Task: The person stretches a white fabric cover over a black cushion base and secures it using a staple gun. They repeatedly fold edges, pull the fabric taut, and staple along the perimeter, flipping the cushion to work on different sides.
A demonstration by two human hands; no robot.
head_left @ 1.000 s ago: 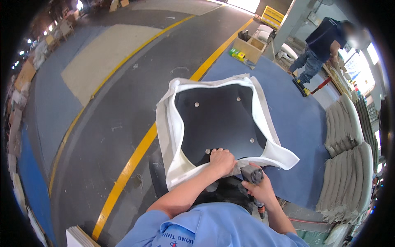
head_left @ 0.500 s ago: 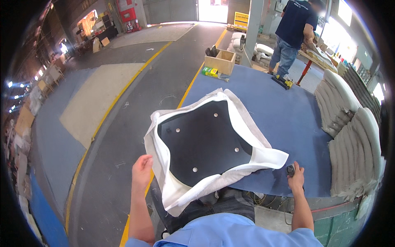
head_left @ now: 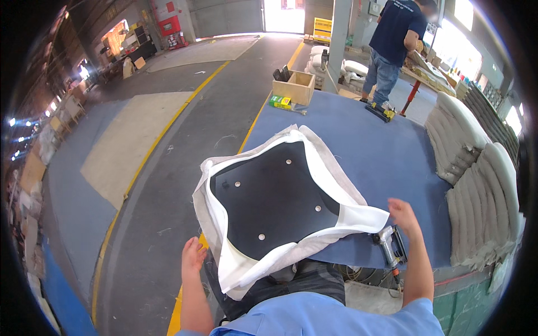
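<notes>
A broad blue table [head_left: 386,157] stretches beneath part of a black square panel [head_left: 274,199] edged in white padding [head_left: 327,182], with a person's empty hands on either side.

A co-worker in a dark shirt [head_left: 395,33] stands beyond the table; pale cushions [head_left: 485,207] are stacked at its right. The panel overlaps the table's left edge, its near corner above the person's lap, grey cloth [head_left: 342,173] showing outside the padding. A wooden box [head_left: 294,88] sits at the far end. A silver staple gun [head_left: 386,239] lies at the near edge, just below the right hand [head_left: 402,214], whose fingers bend loosely. The left hand [head_left: 193,255], half-curled, hangs near the panel's left side. A small green-and-yellow carton [head_left: 279,102] lies before the box.
</notes>
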